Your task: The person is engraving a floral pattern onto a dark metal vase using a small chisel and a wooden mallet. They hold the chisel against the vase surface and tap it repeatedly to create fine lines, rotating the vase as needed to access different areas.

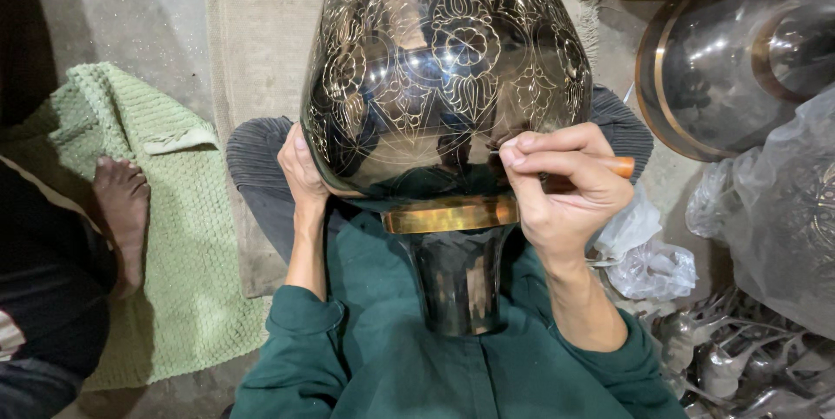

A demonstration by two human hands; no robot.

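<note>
Resting across the lap, neck toward the body: 1 large dark metal vase [444, 80] with engraved floral patterns and a brass band [450, 214] at the shoulder. Left hand [302, 171] pressed flat against the vase's left side, fingers mostly hidden behind the curve. Right hand [561, 188] closed in a pinch around an orange-handled tool [609, 167], fingertips together, tip touching the vase's lower right surface. Green sleeves on both arms. To the left, a green knitted cloth [187, 236] on the floor with another person's bare foot [122, 206] on it. To the right, another dark metal vessel [722, 62], clear plastic bags [652, 267] and a pile of small metal parts [739, 358].
</note>
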